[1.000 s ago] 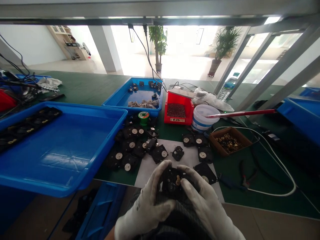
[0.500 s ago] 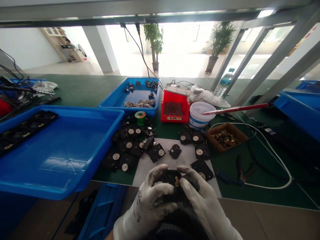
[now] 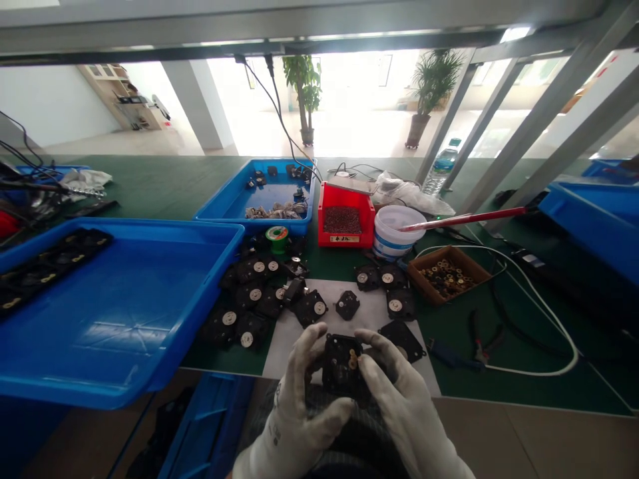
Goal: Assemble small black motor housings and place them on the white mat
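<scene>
Nearest to my camera, I had both white-gloved hands above the person's lap, close to the edge of the surface. The right hand (image 3: 404, 399) pinched a square black plastic housing (image 3: 338, 376) by its right side, forefinger at the upper corner and thumb beside the small brass-coloured parts (image 3: 353, 359) seated in it. The left hand (image 3: 302, 406) curved loosely round the opposite side, thumb spread away; I couldn't tell whether its fingers pressed on the housing.

Just beyond, a flat white sheet (image 3: 284, 342) lay on the dark green surface (image 3: 444, 326), with a small black angular part (image 3: 347, 305) near its middle. To the left I saw a cluster of black plastic housings with silver discs (image 3: 254, 324) and, past them, a large shallow blue plastic tray (image 3: 144, 286). Dark-handled pliers (image 3: 482, 349) lay to the right.

Farther off stood a brown cardboard box (image 3: 424, 283) of brass-coloured rings (image 3: 449, 274), a white plastic bucket (image 3: 393, 247) with a long red stick (image 3: 464, 218) across its rim, and a red plastic bin (image 3: 370, 229) of fine reddish-brown pieces (image 3: 342, 218). Behind everything, two leafy green potted plants (image 3: 302, 86) stood on the pale floor.
</scene>
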Motion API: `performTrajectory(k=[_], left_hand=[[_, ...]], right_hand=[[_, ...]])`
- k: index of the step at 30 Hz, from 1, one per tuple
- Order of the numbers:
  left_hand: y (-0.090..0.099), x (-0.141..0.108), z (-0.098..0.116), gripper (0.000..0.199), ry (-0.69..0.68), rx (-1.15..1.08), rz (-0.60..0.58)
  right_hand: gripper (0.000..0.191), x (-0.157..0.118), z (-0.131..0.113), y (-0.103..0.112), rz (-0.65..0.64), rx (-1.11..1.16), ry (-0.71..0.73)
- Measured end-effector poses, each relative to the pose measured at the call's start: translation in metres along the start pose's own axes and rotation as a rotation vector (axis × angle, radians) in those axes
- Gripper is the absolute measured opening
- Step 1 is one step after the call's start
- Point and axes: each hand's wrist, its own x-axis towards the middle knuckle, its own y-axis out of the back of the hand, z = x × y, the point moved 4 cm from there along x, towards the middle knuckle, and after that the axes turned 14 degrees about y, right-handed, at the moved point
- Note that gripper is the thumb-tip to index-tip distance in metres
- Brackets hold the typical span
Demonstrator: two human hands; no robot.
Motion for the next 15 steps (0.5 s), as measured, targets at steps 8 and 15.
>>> performTrajectory(k=[8, 15], left_hand=[[-0.025, 0.016, 0.02, 0.042, 0.557, -0.527, -0.09], [-0.036, 0.048, 0.029, 0.032, 0.52, -0.456, 0.028]], right_hand=[[0.043, -0.004, 0.002, 0.009, 0.155, -0.02, 0.212], [0.042, 0.002, 0.007, 0.02, 0.191, -0.049, 0.29]])
